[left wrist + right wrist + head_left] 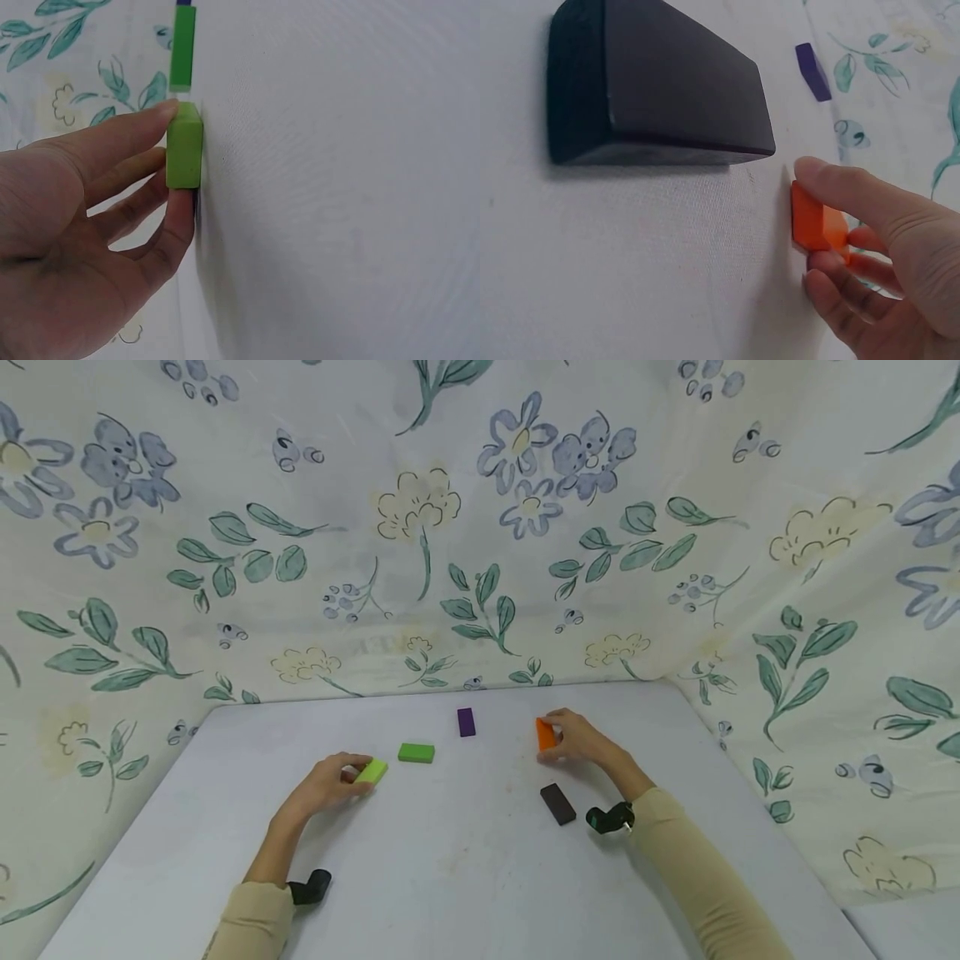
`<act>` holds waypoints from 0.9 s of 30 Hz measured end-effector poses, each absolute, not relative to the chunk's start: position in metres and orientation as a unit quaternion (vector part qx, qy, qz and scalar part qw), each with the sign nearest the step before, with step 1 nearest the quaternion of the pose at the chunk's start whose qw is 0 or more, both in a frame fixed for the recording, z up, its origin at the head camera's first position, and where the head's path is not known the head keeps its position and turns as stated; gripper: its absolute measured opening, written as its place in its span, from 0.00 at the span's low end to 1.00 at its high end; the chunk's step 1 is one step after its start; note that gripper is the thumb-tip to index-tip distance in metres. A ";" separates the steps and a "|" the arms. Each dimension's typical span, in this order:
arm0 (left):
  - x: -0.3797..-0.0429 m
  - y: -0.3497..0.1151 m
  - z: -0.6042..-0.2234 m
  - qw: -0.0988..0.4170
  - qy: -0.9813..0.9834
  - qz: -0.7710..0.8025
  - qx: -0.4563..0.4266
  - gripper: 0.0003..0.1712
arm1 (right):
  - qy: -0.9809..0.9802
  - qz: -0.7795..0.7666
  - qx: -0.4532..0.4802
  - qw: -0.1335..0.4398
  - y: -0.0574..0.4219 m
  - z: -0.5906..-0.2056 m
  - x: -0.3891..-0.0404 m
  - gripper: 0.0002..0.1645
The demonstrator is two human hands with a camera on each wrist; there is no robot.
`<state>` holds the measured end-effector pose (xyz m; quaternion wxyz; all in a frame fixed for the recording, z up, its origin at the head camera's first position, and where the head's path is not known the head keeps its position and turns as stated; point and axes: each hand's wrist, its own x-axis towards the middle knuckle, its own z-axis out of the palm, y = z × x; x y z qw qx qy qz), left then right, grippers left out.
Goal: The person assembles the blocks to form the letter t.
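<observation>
On the left of the white table, my left hand (330,783) pinches a lime-green block (372,771) between thumb and fingers; the left wrist view shows this block (184,146) gripped at its two ends. My right hand (576,737) holds an orange block (547,735) the same way, near the table's far right part. In the right wrist view the orange block (817,216) sits close to the tabletop. A darker green block (416,752) lies just beyond the lime one. Nearer than the right hand is a dark brown block (558,804).
A purple block (467,722) lies at the back middle of the white table (450,877). Behind it hangs a flower-patterned cloth (337,568), which also runs along the right side. Black wrist cameras (611,818) stick out from both forearms.
</observation>
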<state>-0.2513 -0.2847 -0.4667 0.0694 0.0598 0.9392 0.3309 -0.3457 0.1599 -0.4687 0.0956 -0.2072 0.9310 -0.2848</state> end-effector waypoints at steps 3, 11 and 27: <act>-0.252 -0.286 -0.468 0.070 0.938 0.334 0.063 0.31 | 0.933 -0.283 -0.204 0.093 0.160 -0.470 -0.345 0.46; -0.253 -0.286 -0.469 0.068 0.938 0.332 0.064 0.30 | 0.936 -0.275 -0.200 0.087 0.159 -0.468 -0.342 0.46; -0.252 -0.285 -0.469 0.064 0.939 0.332 0.060 0.30 | 0.933 -0.268 -0.231 0.061 0.146 -0.454 -0.331 0.44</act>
